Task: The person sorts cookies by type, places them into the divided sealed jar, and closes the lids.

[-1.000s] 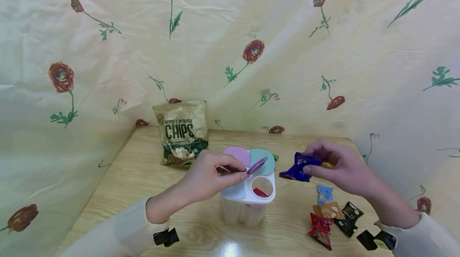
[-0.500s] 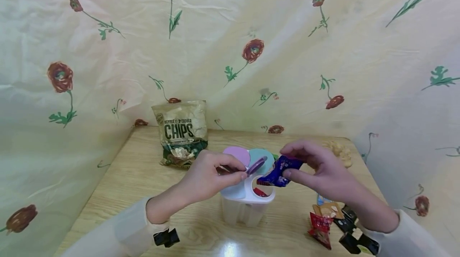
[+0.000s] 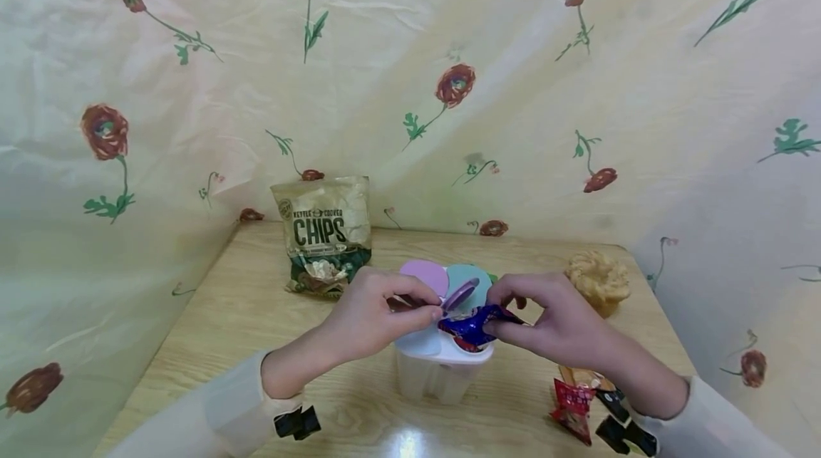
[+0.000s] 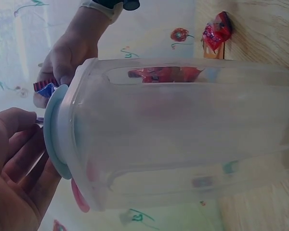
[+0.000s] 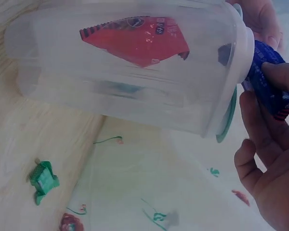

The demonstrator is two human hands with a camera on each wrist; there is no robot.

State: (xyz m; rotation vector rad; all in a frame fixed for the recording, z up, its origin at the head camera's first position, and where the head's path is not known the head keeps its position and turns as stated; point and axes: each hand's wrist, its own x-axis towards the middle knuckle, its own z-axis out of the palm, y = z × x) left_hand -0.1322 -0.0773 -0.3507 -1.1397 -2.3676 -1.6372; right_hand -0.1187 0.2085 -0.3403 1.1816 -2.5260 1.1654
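My right hand (image 3: 548, 319) pinches a blue snack packet (image 3: 473, 325) at the round opening of a clear plastic container (image 3: 442, 380). In the right wrist view one end of the blue packet (image 5: 267, 79) is at the container's mouth. My left hand (image 3: 378, 305) pinches the raised purple lid (image 3: 460, 294) between thumb and fingers. The other lids, one purple (image 3: 425, 276) and one teal (image 3: 465, 274) among them, lie flat. Through the container's wall a red packet (image 5: 142, 41) shows inside.
A bag of chips (image 3: 327, 237) stands at the back left. At the right lie a beige ruffled bundle (image 3: 596, 280), a red packet (image 3: 573, 408) and other small packets partly behind my right arm. A green packet (image 5: 44, 182) lies behind the container.
My right hand has carried the blue packet leftward from beside the container to its opening. The left hand stays on the raised lid.
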